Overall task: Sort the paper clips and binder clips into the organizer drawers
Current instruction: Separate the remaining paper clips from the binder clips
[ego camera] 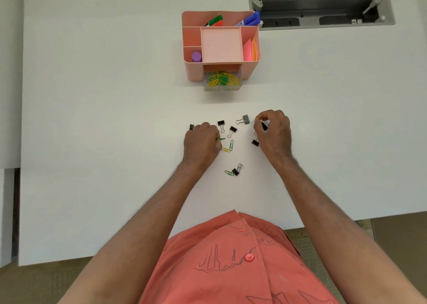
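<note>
The loose clips lie scattered on the white table [92,118] between your hands: green and yellow wire paper clips [228,147] in the middle, black binder clips [221,123] and one grey binder clip [245,119] just beyond them, and a green paper clip touching a black binder clip [235,171] nearer your body. Your left hand [201,143] has its fingers curled down, pinching a green paper clip [220,139] at the fingertips. Your right hand [272,130] is bunched around a yellow clip and something black; whether it grips a binder clip firmly, I cannot tell.

The risk, as I judge it, is mixing: with both kinds in one fist, a binder clip could drop among the paper clips. Linked clips may also snag and drag a neighbour along.

Well beyond, the pink plastic organizer [194,72] has its clear drawer [223,87] pulled open, holding a heap of green and yellow paper clips only. Its upper compartments hold markers [248,19], a purple-capped tube [196,56] and coloured paper [249,50]; the centre tray is bare.
</note>
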The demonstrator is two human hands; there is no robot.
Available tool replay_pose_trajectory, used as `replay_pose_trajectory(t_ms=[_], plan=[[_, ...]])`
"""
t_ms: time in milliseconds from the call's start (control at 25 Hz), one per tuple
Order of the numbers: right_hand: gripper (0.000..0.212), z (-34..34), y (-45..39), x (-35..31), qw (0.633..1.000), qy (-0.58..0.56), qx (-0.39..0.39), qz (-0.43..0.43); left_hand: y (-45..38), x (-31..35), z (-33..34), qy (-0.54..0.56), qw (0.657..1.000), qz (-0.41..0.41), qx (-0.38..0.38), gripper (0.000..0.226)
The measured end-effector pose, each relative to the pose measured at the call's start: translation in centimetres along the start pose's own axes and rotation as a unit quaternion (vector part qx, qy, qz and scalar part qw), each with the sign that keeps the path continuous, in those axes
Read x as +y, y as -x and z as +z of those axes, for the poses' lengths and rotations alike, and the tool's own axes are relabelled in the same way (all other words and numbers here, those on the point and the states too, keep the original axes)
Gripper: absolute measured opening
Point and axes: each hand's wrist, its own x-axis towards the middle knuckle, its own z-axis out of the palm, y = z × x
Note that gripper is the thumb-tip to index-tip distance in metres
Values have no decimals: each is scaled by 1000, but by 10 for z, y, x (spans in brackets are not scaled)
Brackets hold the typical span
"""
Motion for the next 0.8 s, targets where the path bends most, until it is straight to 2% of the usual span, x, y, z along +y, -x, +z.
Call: replay_pose_trajectory(t_ms=[200,360,560,680,800], plan=[[12,-1,14,-9,992,-107,-60,-13,13,-8,-9,87,996,5,13,7],[16,13,39,-13,990,-50,-125,-37,31,-14,-5,126,992,-2,-2,9],[16,27,53,-13,990,6,-141,-21,52,-21,13,120,992,26,11,12],[31,35,60,-16,985,50,-142,-83,61,-21,22,103,994,34,10,21],[26,42,67,-18,972,104,-146,-151,66,-18,22,101,994,42,1,44]])
